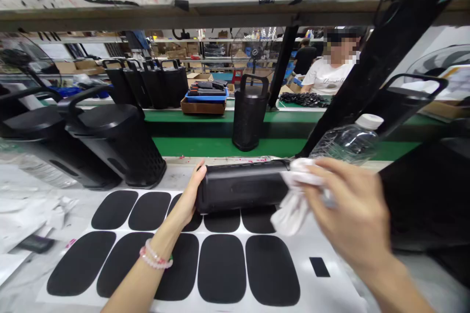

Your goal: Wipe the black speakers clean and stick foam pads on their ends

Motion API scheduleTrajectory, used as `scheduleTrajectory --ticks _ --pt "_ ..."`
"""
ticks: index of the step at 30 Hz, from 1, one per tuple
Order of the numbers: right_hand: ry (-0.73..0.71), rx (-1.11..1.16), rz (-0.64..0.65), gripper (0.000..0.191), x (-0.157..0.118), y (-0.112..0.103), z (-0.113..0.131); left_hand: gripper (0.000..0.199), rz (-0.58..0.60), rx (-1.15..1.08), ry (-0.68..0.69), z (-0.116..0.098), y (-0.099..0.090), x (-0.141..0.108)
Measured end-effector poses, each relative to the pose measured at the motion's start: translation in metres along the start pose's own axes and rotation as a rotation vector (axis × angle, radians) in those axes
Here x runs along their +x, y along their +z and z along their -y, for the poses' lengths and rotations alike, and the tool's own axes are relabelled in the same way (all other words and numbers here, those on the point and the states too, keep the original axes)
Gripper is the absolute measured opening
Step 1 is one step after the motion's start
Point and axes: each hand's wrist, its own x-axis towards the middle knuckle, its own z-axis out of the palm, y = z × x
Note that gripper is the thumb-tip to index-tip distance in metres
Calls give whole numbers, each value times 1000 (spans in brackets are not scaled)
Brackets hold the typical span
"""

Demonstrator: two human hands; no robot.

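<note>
A black speaker-like housing (242, 188) lies on its side across the bench, above a white sheet (312, 244) of rounded black pads (222, 269). My left hand (189, 195), below a beaded bracelet, grips the housing's left end, with the thumb on the upper edge and the other fingers mostly hidden. A bunched white cloth (292, 212) is pinched in my right hand (352, 210), which is slightly blurred. The cloth touches or overlaps the housing's right end; the hand and cloth hide that end.
Upright black housings with handles (117, 132) stand at left, and another (250, 112) on the green conveyor (183, 146). A clear plastic bottle (352, 139) stands beyond my right hand. A slanted black post (348, 73) rises at right. A person (330, 71) sits across the line.
</note>
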Motion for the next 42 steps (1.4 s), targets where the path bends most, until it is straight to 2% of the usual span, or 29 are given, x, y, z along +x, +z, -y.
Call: scheduleTrajectory --ticks 1,4,6,9,12,15,18,21,24,26,27,29,31,33,34,37,38,40,42 --pt "-96 62 38 22 0 19 10 62 -3 -1 0 1 1 0" --pt "-241 146 175 39 -7 72 42 62 -12 -9 11 3 2 0" --pt "-366 217 248 44 -14 89 58 61 -15 -5 30 4 3 0" --pt "-477 227 317 46 -24 83 60 59 -11 15 49 4 1 1" --pt "-401 152 345 51 -38 55 32 59 -5 34 38 1 -1 1" --pt "-168 91 330 38 -52 21 -5 59 -2 50 12 -1 -1 0" --pt "310 199 409 22 -54 -7 -33 63 0 63 -14 -3 0 -2" --pt "833 517 501 30 -45 -24 -43 65 -14 89 -45 -4 0 -4" --pt "1267 926 418 37 -31 -31 -43 64 -36 133 -65 -5 -1 -5" --pt "1429 1085 400 39 -24 -35 -43 63 -44 145 -65 -5 -1 -6" --pt "1452 1109 432 40 -21 -37 -45 62 -45 144 -64 -6 -1 -6" --pt "1393 1014 544 39 -20 -40 -50 60 -48 131 -61 -7 0 -6" --pt "1248 658 601 37 -24 -42 -55 58 -51 123 -62 -7 1 -6" --pt "1064 230 597 37 -33 -43 -58 58 -52 130 -72 -7 1 -5" --pt "976 85 610 39 -38 -44 -60 58 -52 137 -78 -7 0 -5" --pt "801 -96 736 42 -58 -47 -61 56 -63 151 -86 -5 -1 -3" --pt "764 -181 743 41 -64 -49 -60 55 -69 153 -87 -5 -2 -2" --pt "670 -399 641 39 -75 -50 -56 54 -81 155 -88 -5 -2 -2" --pt "522 -464 476 38 -82 -46 -47 55 -90 161 -92 -5 -1 -3"
